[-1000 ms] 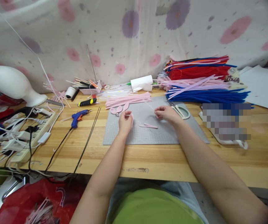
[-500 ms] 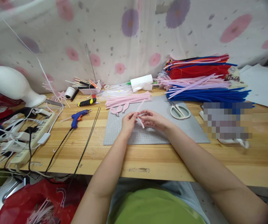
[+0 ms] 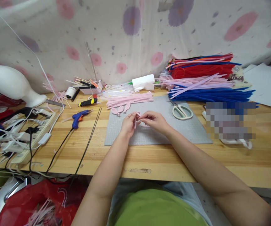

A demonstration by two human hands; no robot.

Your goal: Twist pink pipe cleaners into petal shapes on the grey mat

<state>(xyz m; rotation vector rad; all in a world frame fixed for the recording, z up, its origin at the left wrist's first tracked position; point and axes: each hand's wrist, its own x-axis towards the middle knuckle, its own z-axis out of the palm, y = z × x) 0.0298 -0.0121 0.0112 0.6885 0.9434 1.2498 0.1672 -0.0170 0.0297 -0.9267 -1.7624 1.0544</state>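
My left hand (image 3: 128, 124) is closed on a short pink pipe cleaner (image 3: 135, 121) above the grey cutting mat (image 3: 159, 137). Thumb and fingers of my right hand (image 3: 156, 121) are pinched together at the upper end of the same strip, close against the left fingertips. Under the right hand a small pale pink piece (image 3: 144, 125) lies on the mat, partly hidden. Pink looped petal shapes (image 3: 120, 110) rest at the mat's upper left, beside a bundle of pink pipe cleaners (image 3: 129, 99). White-handled scissors (image 3: 182, 112) lie to the right on the mat.
Left of the mat are a blue glue gun (image 3: 78, 119), a yellow-black cutter (image 3: 87, 102), thin dark rods (image 3: 88, 141) and a power strip (image 3: 35, 138) with cables. Behind stand a white foam head (image 3: 8, 83), a white roll (image 3: 143, 82) and blue pipe cleaners (image 3: 211, 95).
The pink strip, earlier slanting long between both hands, now looks bent and hangs down at my left fingers. My right fingers have closed into a pinch, uncovering the small pink piece below.
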